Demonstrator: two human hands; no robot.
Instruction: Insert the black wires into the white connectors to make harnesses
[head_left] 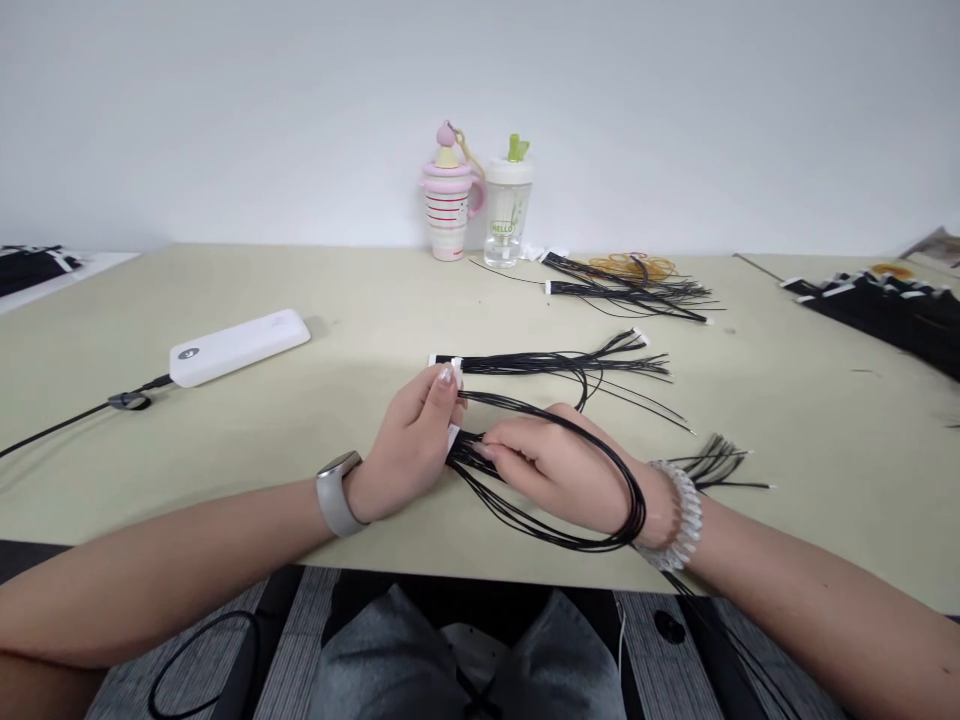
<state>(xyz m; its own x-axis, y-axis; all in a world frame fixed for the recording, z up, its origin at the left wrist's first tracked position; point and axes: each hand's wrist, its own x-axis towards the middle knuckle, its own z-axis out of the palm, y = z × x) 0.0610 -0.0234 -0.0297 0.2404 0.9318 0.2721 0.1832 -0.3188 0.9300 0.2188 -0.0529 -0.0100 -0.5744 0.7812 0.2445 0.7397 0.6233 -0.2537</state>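
My left hand [420, 425] is closed on the white-connector end of a black wire harness [517, 515], with the thumb pressed near a small white connector [457, 366]. From there the wires bend in a wide loop around my right wrist. Inside that loop, my right hand [562, 465] pinches some of the black wires just right of the lower white connector [451, 438]. Loose wire ends [716, 462] fan out beyond the right wrist. Just behind my hands, another wire bundle [517, 363] lies flat on the table.
A white power bank [240, 347] with a black cable lies at left. Two cups, one pink-lidded [448, 210] and one clear [508, 215], stand by the wall. More harnesses [630, 292] and yellow rubber bands [637, 267] are behind right; a black pile [892, 310] lies far right.
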